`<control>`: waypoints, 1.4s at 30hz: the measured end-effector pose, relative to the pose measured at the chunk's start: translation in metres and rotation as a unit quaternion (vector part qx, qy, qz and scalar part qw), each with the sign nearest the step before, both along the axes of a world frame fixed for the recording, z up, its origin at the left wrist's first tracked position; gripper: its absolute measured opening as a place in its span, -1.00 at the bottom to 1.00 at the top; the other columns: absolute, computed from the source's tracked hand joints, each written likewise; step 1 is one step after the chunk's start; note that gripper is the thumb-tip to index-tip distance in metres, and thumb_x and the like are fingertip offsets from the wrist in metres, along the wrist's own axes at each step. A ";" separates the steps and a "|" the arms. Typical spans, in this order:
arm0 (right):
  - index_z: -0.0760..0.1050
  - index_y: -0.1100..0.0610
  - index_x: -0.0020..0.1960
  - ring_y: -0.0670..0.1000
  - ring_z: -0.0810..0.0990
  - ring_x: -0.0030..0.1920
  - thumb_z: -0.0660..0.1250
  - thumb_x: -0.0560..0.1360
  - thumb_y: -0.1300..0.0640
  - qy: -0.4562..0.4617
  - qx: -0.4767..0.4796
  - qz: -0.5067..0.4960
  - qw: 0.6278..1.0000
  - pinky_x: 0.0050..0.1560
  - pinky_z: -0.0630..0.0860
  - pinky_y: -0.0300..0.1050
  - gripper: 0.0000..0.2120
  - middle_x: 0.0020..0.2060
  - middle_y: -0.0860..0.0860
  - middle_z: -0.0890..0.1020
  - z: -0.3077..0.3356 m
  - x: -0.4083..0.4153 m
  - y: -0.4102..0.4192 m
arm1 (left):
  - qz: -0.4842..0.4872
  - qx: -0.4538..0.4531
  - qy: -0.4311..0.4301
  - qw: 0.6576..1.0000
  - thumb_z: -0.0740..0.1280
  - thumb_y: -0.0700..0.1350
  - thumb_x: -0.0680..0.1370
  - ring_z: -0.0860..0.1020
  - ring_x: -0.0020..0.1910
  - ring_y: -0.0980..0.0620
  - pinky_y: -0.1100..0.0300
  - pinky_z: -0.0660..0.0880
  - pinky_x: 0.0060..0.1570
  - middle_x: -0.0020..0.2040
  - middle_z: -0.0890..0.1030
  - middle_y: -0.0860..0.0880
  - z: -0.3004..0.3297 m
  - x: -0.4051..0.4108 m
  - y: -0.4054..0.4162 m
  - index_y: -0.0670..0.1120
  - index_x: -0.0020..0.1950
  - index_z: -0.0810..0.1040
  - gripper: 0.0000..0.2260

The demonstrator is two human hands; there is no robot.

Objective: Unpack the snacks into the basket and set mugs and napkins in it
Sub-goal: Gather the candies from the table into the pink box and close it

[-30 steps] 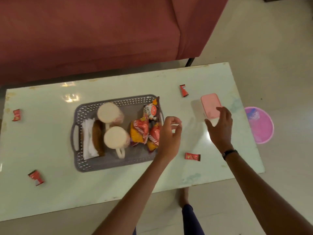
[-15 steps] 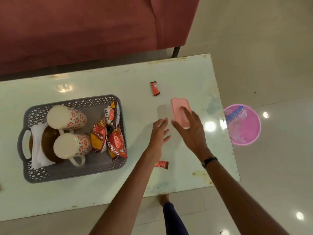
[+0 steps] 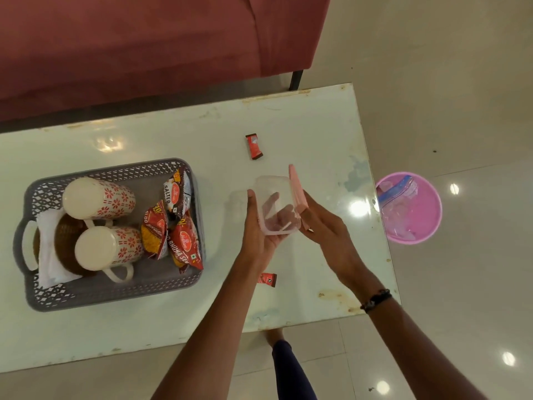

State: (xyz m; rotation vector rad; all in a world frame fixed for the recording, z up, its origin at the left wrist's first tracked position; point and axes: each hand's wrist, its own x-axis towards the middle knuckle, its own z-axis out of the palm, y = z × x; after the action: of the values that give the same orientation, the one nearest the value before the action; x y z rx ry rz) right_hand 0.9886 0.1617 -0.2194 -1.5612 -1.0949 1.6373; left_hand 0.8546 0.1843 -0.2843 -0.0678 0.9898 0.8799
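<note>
We cradle the clear container (image 3: 275, 207) in our left hand (image 3: 259, 229) over the desk (image 3: 202, 134), right hand (image 3: 323, 226) pinching its pink lid (image 3: 295, 186) aside to reach inside.

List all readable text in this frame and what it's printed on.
"SALTED": dark snack packet at the back of the basket, under a red brand oval too blurred to read.
"BHUNA SE", cut off: red front packet.
Orange-red middle packet: lettering too blurred.
Two small red sachets on the table: print too small.
Mugs: flower pattern only.
</note>
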 end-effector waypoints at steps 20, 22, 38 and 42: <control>0.28 0.13 0.42 0.18 0.52 0.24 0.11 0.61 -0.03 0.198 -0.186 -0.298 0.915 0.23 0.49 0.10 -0.57 0.23 0.17 0.50 -0.066 0.053 -0.001 | -0.137 0.003 0.345 0.929 0.16 -0.20 0.57 0.44 0.16 -0.06 -0.01 0.59 0.02 0.28 0.30 -0.13 -0.010 0.013 0.010 -0.09 0.35 0.33 -0.66; 0.33 0.08 0.37 0.13 0.52 0.23 0.12 0.61 -0.05 0.148 -0.184 -0.308 0.922 0.24 0.48 0.12 -0.61 0.22 0.11 0.50 -0.067 0.053 -0.001 | -0.139 -0.009 0.371 0.918 0.18 -0.15 0.56 0.41 0.18 -0.06 -0.06 0.56 0.10 0.27 0.27 -0.07 -0.012 0.015 0.007 -0.10 0.35 0.34 -0.65; 0.49 0.21 0.17 0.11 0.54 0.11 0.32 0.48 0.20 -0.273 0.127 -0.036 0.953 0.14 0.50 -0.07 -0.74 0.12 0.13 0.51 -0.084 -0.051 0.128 | -0.127 0.116 0.538 0.825 0.24 -0.13 0.57 0.40 0.29 -0.01 0.18 0.41 0.15 0.31 0.42 -0.06 -0.016 -0.028 -0.021 -0.07 0.28 0.41 -0.73; 0.45 0.20 0.19 0.06 0.54 0.08 0.34 0.47 0.09 -0.294 0.084 0.011 0.952 0.00 0.45 -0.17 -0.67 0.12 0.12 0.53 -0.101 -0.080 0.172 | -0.126 0.126 0.538 0.824 0.25 -0.14 0.57 0.42 0.25 0.04 0.24 0.44 0.13 0.29 0.44 -0.04 -0.021 -0.035 -0.022 -0.07 0.25 0.43 -0.75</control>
State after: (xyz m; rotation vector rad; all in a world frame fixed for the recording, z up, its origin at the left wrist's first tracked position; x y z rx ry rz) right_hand 0.9087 0.3338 -0.3206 -1.9810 -1.5087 1.0669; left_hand 0.8191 0.1621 -0.3058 0.8651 1.8601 0.7681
